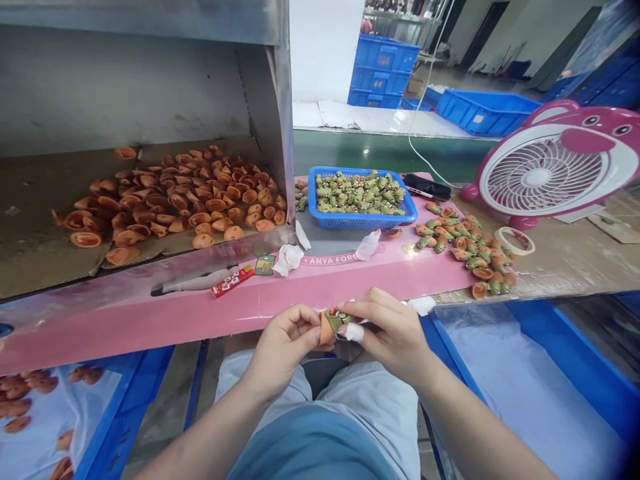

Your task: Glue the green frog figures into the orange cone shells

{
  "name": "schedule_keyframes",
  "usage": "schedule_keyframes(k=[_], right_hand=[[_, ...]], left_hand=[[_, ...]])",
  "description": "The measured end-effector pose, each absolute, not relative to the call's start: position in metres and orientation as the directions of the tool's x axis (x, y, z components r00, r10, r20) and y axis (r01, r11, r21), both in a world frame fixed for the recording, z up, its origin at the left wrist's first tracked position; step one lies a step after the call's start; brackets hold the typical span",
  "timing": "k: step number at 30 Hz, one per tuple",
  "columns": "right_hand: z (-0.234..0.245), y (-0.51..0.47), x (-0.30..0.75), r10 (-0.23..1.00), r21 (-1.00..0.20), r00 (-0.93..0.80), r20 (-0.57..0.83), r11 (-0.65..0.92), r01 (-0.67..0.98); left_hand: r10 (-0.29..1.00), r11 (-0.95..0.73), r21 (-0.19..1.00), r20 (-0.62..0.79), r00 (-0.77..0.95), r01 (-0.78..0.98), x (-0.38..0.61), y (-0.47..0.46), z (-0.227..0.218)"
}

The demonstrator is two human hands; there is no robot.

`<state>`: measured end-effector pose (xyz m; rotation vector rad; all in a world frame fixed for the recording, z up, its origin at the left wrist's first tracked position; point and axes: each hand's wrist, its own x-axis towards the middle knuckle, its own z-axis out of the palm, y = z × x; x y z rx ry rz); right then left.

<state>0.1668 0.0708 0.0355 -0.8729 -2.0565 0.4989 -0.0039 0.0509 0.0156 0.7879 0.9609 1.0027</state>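
Both my hands meet over my lap, just below the pink table edge [240, 313]. My left hand [285, 343] pinches a small orange shell piece [326, 329]. My right hand [393, 330], one finger wrapped in white tape, grips a small green painted figure [339, 319] that touches the orange piece. The two parts sit pressed together between my fingertips. A blue basket [363, 219] full of green figures stands on the table straight ahead.
A heap of orange shells [200, 197] lies inside a metal booth at left. Loose figures and shells [465, 247] lie at right beside a tape roll [517, 240] and a pink fan [555, 167]. Blue bins [575, 373] flank my legs, the left one holding orange shells.
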Motion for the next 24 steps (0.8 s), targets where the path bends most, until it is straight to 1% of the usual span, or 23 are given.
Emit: schedule_keyframes(k=[3, 11, 24], right_hand=[[0.038, 0.068, 0.167, 0.727, -0.590, -0.421, 0.542, 0.686, 0.425], [0.038, 0.063, 0.168, 0.720, -0.584, -0.429, 0.546, 0.694, 0.422], [0.034, 0.058, 0.169, 0.740, -0.614, -0.381, 0.554, 0.673, 0.413]], left_hand=[[0.932, 0.348, 0.877, -0.286, 0.224, -0.332, -0.003, 0.050, 0.017], [0.938, 0.320, 0.889, -0.248, 0.242, -0.328, -0.003, 0.048, 0.019], [0.965, 0.246, 0.916, -0.202, 0.165, -0.316, 0.002, 0.044, 0.014]])
